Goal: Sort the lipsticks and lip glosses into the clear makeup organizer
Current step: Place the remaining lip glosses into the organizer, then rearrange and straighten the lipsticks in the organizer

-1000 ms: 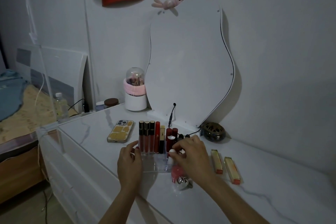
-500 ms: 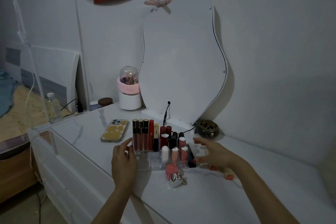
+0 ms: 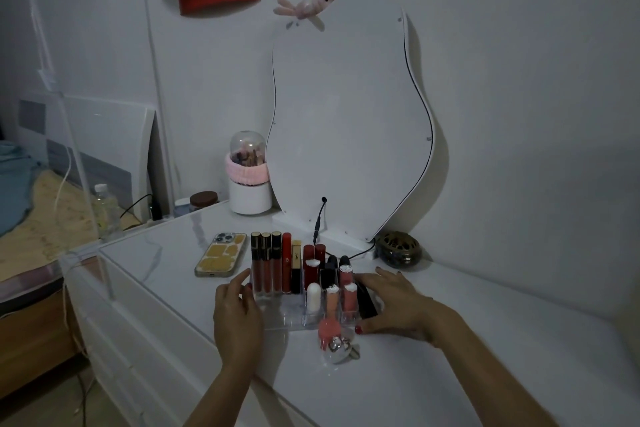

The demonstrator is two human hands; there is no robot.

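Both hands' grip apparently bracing clear organizer (image 3: 294, 319), lipsticks (image 3: 277, 265) upright

Arms: two forearms are visible, both bare, without sleeves.
Left hand (image 3: 235, 314): no ring, no watch, no bracelet visible.
Right hand (image 3: 398, 305): nails with red polish, seen clearly on the thumb.
Wrists: nothing is worn on them.
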